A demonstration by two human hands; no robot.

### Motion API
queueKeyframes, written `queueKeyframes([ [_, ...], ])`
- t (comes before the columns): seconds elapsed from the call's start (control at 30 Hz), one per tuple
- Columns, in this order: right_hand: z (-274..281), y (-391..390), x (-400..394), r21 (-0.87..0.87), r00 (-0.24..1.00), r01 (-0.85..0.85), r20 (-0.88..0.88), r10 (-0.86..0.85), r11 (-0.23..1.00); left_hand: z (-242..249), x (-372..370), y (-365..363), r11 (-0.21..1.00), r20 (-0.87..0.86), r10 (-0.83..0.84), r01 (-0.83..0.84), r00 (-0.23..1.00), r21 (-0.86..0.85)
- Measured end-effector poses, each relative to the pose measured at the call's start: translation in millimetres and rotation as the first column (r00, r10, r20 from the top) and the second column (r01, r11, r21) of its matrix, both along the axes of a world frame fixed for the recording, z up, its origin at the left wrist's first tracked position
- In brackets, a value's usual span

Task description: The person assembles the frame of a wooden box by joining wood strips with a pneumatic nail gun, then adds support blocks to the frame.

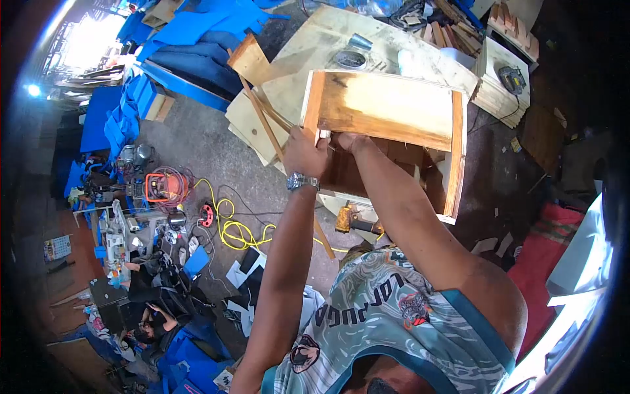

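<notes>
A wooden box frame (387, 98) with orange-brown edges rests at the centre, its front partly open. My left hand (306, 154), with a metal watch at the wrist, is closed at the frame's left edge, over a small pale piece. Just to the right, my right hand (351, 142) reaches in under the upper panel; its fingers are mostly hidden. A yellow power tool (345, 217) lies below the box. Along the box's left side runs a thin wooden strip (262, 121), slanting down behind my left wrist.
Behind the box, a plywood sheet (298, 49) carries a round tin (350, 60) and a metal cup (359, 41). Stacked boards with a tool (510, 80) stand at right. A yellow hose (239, 240) and orange compressor (167, 188) are left. A person (157, 323) sits lower left.
</notes>
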State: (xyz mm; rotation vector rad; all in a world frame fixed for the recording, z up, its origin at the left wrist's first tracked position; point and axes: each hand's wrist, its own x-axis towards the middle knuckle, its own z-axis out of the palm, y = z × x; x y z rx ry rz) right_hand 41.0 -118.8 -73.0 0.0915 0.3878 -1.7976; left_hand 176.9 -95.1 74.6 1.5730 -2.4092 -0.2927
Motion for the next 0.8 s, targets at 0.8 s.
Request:
queueKeyframes([
  [0.8,3.7,22.5,-8.2,0.251,0.995,0.095,-0.045,-0.087,0.963,0.2,-26.4,-5.8,0.992,0.194,0.106,-0.118,0.975,0.049],
])
